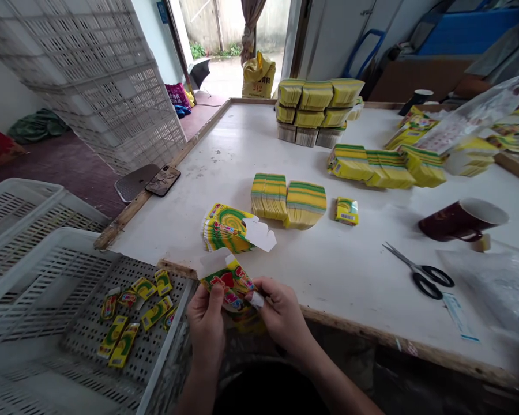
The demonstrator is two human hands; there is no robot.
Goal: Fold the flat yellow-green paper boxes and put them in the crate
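Yellow-and-green carton (231,276) of thin printed card sits at the lower centre of the frame, raised off the tabletop (358,259) between two hands, its white flaps standing up at the far end. The left hand (206,317) has its grip closed on the carton's near left part, thumb flat on the print; the right hand (279,311) pinches its right end.

Just beyond lies a fan of flat cartons (225,227), smooth and glossy, white tabs jutting right; their number is hard to tell. Mid-frame stand two tightly packed card bundles (268,196), their edges striped and ribbed, with one closed box (346,211) to their right. Three more bundles (389,167) form a row at right of centre, and a three-by-three block (313,95) shows nine bundle ends at top centre. At lower left, a perforated white plastic crate (80,253) contains eight visible small boxes (156,312).

One dark glossy mug (443,222), one pair of black-handled scissors (415,267) and crinkled clear plastic (497,294) occupy the right side. A phone (163,180) lies on the rough wooden edge (134,213) at left.
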